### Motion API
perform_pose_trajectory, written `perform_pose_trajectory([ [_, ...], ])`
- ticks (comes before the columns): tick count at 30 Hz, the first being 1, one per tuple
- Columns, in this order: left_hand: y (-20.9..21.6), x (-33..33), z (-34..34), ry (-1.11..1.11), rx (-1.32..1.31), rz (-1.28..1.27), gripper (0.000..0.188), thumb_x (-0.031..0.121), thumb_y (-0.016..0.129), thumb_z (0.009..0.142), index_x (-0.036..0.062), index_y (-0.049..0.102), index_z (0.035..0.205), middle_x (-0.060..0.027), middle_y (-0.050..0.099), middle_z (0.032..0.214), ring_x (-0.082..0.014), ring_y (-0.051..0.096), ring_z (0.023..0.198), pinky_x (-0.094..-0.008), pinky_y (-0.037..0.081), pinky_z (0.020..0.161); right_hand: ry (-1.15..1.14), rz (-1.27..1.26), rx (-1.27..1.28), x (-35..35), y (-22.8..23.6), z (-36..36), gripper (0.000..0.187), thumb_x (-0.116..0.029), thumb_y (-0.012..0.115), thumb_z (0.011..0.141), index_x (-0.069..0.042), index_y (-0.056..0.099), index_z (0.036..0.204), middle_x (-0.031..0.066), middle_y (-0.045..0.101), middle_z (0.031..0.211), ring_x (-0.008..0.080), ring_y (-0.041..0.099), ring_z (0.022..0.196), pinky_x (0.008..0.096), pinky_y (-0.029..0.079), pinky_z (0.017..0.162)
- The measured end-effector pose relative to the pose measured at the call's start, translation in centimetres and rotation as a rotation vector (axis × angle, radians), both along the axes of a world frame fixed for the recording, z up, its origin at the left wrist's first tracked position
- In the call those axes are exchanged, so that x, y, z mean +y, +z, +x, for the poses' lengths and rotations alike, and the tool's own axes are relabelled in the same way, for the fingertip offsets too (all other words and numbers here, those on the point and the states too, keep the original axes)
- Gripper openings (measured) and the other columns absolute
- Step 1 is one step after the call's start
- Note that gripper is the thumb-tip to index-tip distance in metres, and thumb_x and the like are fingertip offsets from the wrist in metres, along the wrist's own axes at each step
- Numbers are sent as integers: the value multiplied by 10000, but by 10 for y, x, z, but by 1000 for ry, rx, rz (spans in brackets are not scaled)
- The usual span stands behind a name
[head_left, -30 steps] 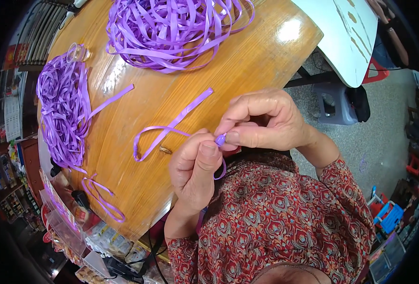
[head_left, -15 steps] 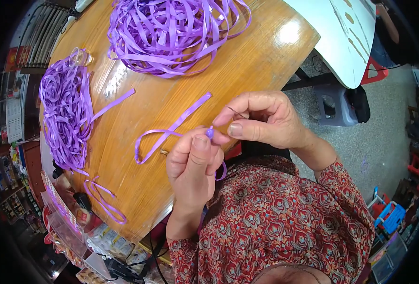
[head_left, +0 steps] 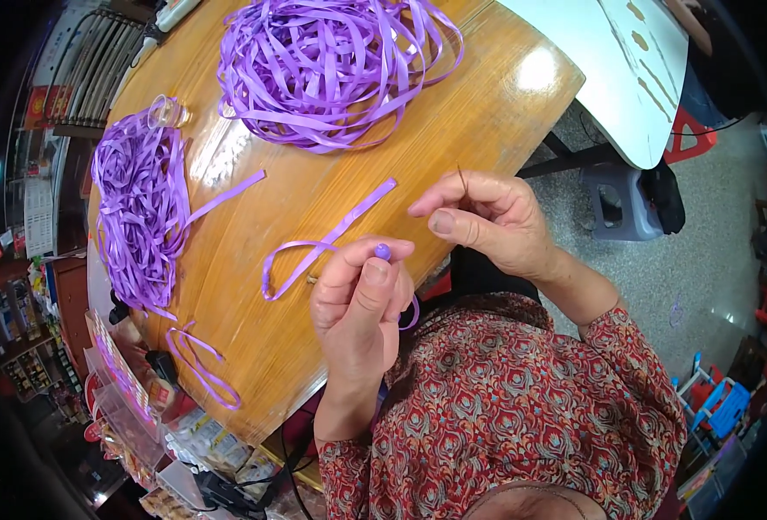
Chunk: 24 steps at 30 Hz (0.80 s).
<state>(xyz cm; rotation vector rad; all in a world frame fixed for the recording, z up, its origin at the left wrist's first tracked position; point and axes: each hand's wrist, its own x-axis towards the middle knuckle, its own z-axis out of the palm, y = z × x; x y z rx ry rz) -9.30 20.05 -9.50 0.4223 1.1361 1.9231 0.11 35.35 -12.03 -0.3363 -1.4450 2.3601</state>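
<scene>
My left hand (head_left: 357, 303) is closed, pinching a small rounded purple ribbon knot (head_left: 383, 251) between thumb and forefinger. A narrow purple ribbon (head_left: 336, 232) lies on the table beyond that hand, in a loop with one loose end; another bit of purple ribbon (head_left: 411, 314) shows beside the hand on its right. To the right and slightly higher, my right hand (head_left: 498, 221) has its thumb and forefinger a little apart. A thin brown needle-like piece (head_left: 462, 179) sticks up from its curled fingers, its lower part hidden. The two hands do not touch.
A big heap of purple ribbon (head_left: 323, 74) covers the far part of the wooden table (head_left: 479, 95). At the left lie a second bundle (head_left: 141, 208), a clear round container (head_left: 167, 111) and a short ribbon piece (head_left: 201, 368). A white table (head_left: 635, 78) and grey stool (head_left: 617, 204) stand at right.
My right hand has drawn away from the knot, and the thin brown piece now points upward. The knot's narrow tip, visible before, no longer shows. The view has shifted slightly.
</scene>
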Motion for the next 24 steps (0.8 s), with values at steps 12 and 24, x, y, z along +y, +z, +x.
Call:
perform_pose_trajectory([
  [12, 8, -4, 9, 101, 490, -192, 150, -1, 640, 844, -21, 619, 991, -22, 578, 873, -58, 470, 701, -183, 363, 609, -123, 666, 201, 6, 19, 6, 200, 30, 662, 762, 6, 677, 961, 72, 612, 814, 122, 544, 639, 234, 401, 552],
  [24, 1, -6, 12, 149, 961, -220, 209, -48, 699, 768, -7, 609, 952, -51, 576, 739, -104, 440, 580, -229, 337, 504, -263, 901, 419, 3, 16, 3, 339, 85, 685, 683, -4, 665, 1009, 89, 670, 865, 201, 627, 708, 283, 461, 590],
])
